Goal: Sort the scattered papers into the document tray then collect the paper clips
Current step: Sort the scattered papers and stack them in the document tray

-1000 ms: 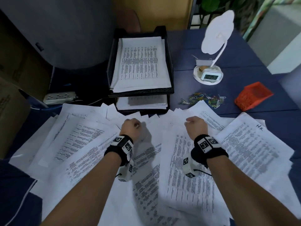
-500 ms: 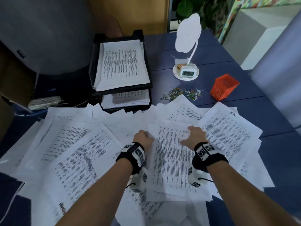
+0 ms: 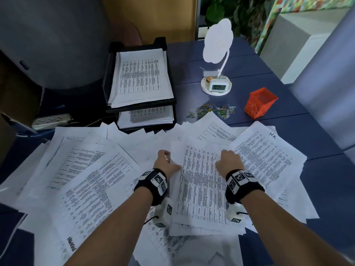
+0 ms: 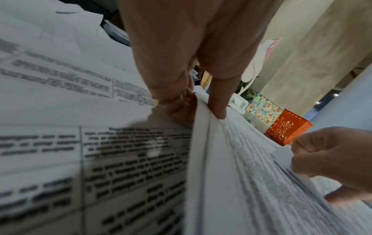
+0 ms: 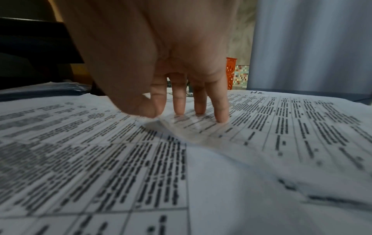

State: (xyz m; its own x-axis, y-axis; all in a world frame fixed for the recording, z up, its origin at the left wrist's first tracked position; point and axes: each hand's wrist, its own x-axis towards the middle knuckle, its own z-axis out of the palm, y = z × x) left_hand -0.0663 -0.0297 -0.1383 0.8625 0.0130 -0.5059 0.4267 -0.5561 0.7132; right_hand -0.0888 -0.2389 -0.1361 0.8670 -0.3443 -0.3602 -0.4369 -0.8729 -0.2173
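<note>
A gathered stack of papers [image 3: 201, 189] lies on top of the scattered papers [image 3: 80, 179] that cover the near half of the blue table [image 3: 269, 120]. The left hand [image 3: 166, 163] pinches the stack's left edge, thumb on top and fingers beneath. The right hand [image 3: 228, 162] pinches a lifted corner of a sheet between thumb and forefinger, its other fingers pressing straight down on the paper. The black two-tier document tray [image 3: 163, 45], holding papers in both tiers, stands beyond the sheets. To its right lie the coloured paper clips [image 3: 213, 110], near an orange mesh basket [image 3: 259, 102] and a white desk lamp with clock [image 3: 217, 87].
</note>
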